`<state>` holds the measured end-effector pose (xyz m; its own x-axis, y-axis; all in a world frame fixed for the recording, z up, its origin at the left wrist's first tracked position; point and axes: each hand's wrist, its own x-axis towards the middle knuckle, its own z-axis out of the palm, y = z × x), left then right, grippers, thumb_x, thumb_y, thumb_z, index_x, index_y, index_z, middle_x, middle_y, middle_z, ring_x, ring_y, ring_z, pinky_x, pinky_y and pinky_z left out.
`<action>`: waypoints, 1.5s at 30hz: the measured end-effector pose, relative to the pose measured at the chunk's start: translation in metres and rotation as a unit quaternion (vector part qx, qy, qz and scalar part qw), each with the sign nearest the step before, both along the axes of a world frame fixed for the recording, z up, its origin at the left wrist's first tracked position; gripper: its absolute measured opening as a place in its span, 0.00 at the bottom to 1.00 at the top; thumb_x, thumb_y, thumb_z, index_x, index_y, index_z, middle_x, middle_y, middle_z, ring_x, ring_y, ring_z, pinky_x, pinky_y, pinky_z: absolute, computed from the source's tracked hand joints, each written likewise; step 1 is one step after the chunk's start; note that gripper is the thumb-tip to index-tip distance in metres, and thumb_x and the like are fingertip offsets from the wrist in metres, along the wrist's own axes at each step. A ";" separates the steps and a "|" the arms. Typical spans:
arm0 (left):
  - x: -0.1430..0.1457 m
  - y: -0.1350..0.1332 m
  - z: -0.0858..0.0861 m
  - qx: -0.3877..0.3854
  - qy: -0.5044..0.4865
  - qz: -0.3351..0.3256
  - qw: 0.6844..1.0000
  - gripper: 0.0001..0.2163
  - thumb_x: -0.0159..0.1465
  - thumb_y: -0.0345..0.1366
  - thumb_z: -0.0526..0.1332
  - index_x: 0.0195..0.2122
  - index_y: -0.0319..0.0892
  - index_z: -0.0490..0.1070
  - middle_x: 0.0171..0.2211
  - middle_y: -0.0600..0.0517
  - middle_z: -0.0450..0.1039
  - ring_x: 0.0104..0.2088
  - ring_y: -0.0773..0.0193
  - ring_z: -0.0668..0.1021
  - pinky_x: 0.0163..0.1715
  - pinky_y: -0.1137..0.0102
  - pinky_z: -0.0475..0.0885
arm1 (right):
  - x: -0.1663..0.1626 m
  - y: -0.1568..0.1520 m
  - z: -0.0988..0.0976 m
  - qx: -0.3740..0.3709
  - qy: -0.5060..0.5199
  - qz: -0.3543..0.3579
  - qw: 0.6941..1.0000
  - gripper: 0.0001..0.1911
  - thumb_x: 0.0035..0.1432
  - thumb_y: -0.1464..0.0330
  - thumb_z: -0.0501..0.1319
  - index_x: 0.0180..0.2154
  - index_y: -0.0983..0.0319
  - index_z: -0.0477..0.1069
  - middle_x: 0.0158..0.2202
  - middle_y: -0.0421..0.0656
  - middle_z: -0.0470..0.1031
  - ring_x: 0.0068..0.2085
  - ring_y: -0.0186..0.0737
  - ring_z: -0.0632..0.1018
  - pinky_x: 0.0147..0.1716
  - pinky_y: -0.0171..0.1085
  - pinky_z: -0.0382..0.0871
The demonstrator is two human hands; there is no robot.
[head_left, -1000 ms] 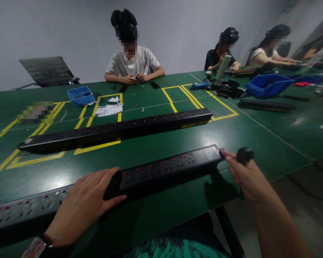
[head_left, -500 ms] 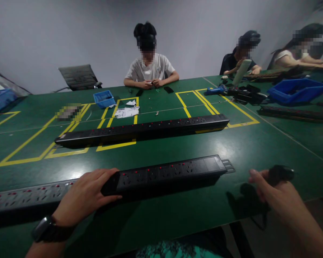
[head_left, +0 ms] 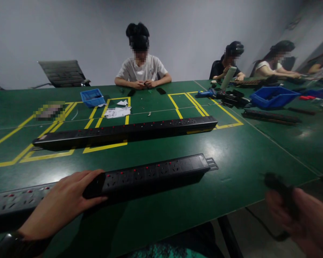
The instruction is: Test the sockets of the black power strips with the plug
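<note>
A long black power strip (head_left: pixel 150 175) with red switches lies along the near edge of the green table (head_left: pixel 239 154). My left hand (head_left: pixel 60 202) rests over its middle, fingers wrapped round the body. My right hand (head_left: pixel 304 218), blurred by motion, is off the table's right corner, closed round a small black plug-like part (head_left: pixel 278 186) with a dark cord trailing below it. The strip's right end with its metal bracket (head_left: pixel 212 163) lies free, well to the left of my right hand.
A second long black power strip (head_left: pixel 123 132) lies farther back across yellow floor-tape boxes. Beyond it are a small blue tray (head_left: pixel 92 97), papers (head_left: pixel 115 111), a blue bin (head_left: pixel 273 96) and tools. Three people sit working at the far side. An empty chair (head_left: pixel 61 73) stands back left.
My right hand has pulled away from the strip's right end, moving right and down off the table edge with the black part. My left hand stays on the strip.
</note>
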<state>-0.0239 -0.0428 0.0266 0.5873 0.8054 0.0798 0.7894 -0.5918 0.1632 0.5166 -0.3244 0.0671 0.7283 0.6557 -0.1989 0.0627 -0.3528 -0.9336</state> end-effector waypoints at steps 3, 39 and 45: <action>0.017 -0.003 0.008 -0.007 0.021 0.001 1.000 0.30 0.59 0.61 0.65 0.57 0.51 0.73 0.48 0.44 0.80 0.45 0.44 0.82 0.48 0.51 0.73 | -0.078 0.046 0.003 -0.015 0.266 0.114 0.957 0.29 0.54 0.39 0.67 0.30 0.59 0.72 0.19 0.39 0.62 0.18 0.28 0.55 0.16 0.30 0.44; 0.034 -0.004 0.002 0.003 0.028 -0.009 1.000 0.34 0.58 0.61 0.67 0.60 0.46 0.70 0.49 0.42 0.79 0.47 0.45 0.79 0.49 0.52 0.70 | -0.192 0.148 -0.023 0.072 0.223 0.057 0.970 0.27 0.57 0.46 0.68 0.24 0.64 0.72 0.15 0.39 0.69 0.15 0.31 0.68 0.10 0.27 0.58; 0.036 -0.005 0.004 0.000 0.030 -0.002 1.000 0.35 0.58 0.61 0.67 0.60 0.45 0.70 0.48 0.42 0.79 0.47 0.45 0.79 0.49 0.53 0.70 | -0.191 0.152 -0.027 0.068 0.219 0.057 0.972 0.28 0.59 0.45 0.67 0.25 0.64 0.72 0.15 0.39 0.68 0.15 0.30 0.67 0.10 0.26 0.58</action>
